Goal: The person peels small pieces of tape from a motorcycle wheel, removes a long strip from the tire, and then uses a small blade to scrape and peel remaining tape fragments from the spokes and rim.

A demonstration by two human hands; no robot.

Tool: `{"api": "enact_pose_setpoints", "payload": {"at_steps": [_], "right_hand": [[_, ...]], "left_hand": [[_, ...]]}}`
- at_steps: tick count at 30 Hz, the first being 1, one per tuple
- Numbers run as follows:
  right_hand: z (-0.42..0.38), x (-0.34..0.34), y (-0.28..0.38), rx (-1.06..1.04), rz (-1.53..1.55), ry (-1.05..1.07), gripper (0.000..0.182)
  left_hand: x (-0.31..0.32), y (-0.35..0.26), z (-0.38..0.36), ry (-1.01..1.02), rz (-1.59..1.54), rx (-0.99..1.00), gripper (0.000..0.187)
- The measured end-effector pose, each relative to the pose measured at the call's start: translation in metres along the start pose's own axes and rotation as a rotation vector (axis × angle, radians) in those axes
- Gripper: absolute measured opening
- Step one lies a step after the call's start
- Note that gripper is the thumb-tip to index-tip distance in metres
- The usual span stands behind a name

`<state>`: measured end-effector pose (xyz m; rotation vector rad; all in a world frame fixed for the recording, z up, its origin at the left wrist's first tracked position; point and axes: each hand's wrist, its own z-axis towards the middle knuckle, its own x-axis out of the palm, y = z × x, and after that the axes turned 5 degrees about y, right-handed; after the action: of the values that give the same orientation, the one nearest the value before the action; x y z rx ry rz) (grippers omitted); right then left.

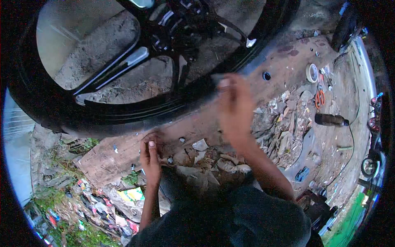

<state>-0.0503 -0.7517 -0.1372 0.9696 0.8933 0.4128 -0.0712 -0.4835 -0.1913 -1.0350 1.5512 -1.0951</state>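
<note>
A black wheel rim (135, 110) with dark spokes and silver faces fills the upper left and centre. Below its lower edge is my left hand (151, 158), its fingers curled and pressed together near the rim; whatever they hold, if anything, is too small to name. My right hand (235, 105) is at the rim's lower right edge, blurred by motion, with its fingers bent. A small light-coloured thing shows at its fingertips, too smeared to make out.
A brown board (111, 158) lies under the wheel. On the right are a tape roll (312, 73), orange-handled scissors (320, 99), a dark bottle (330, 120) and a small black ring (266, 76). Scraps and litter (98, 206) cover the ground. My knees are at the bottom.
</note>
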Motion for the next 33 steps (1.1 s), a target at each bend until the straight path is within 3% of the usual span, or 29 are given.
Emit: {"api": "enact_pose_setpoints", "payload": {"at_steps": [1,3,5,7,8,10,12,14,16,17,20,24,27,29,30,31,33], "right_hand": [[0.012,-0.021,-0.007,-0.116,-0.054,-0.145,0.028],[0.053,-0.075,-0.003,0.057,0.108,-0.409,0.051],[0.112,-0.139,0.022,-0.046,0.084,-0.574,0.045],[0.168,-0.181,0.053,-0.282,0.198,-0.552,0.038],[0.193,-0.196,0.074,-0.376,0.208,-0.52,0.034],[0.246,-0.236,0.095,-0.349,0.051,-0.153,0.045],[0.282,-0.243,0.125,-0.357,-0.164,0.088,0.042],[0.298,-0.236,0.161,-0.393,-0.269,0.289,0.042],[0.319,-0.231,0.175,-0.452,-0.352,0.479,0.045],[0.325,-0.226,0.183,-0.451,-0.363,0.513,0.047],[0.334,-0.208,0.199,-0.448,-0.383,0.593,0.052],[0.336,-0.2,0.202,-0.474,-0.399,0.653,0.061],[0.337,-0.201,0.197,-0.388,-0.328,0.774,0.066],[0.34,-0.2,0.188,-0.425,-0.286,0.774,0.064],[0.338,-0.199,0.182,-0.444,-0.268,0.775,0.062],[0.334,-0.201,0.175,-0.479,-0.295,0.741,0.061],[0.328,-0.212,0.158,-0.56,-0.351,0.675,0.057]], "left_hand": [[-0.004,-0.002,0.005,-0.012,-0.063,-0.029,0.034],[-0.017,0.003,0.011,-0.019,-0.131,-0.076,0.034],[-0.019,0.003,0.02,-0.048,-0.055,-0.03,0.032],[-0.022,0.011,0.033,0.026,-0.072,0.027,0.026],[-0.019,0.007,0.035,0.034,-0.043,-0.014,0.024],[-0.008,-0.004,0.041,0.06,0.017,-0.103,0.019],[0.001,-0.028,0.048,0.133,0.119,-0.164,0.014],[0.005,-0.03,0.051,0.177,0.075,-0.135,0.014],[0.014,0.005,0.06,0.223,-0.14,0.013,0.022],[0.02,0.023,0.065,0.26,-0.26,0.094,0.026],[0.016,0.045,0.072,0.311,-0.23,-0.051,0.028],[0.022,0.014,0.067,0.297,-0.242,-0.065,0.027],[0.025,0.023,0.069,0.244,-0.265,0.01,0.023],[0.029,0.022,0.062,0.092,-0.242,0.012,0.013],[0.03,0.057,0.067,0.038,-0.342,0.031,0.004],[0.031,0.092,0.072,-0.015,-0.44,0.056,0.007],[0.011,0.069,0.07,0.007,-0.436,0.061,0.011]]}}
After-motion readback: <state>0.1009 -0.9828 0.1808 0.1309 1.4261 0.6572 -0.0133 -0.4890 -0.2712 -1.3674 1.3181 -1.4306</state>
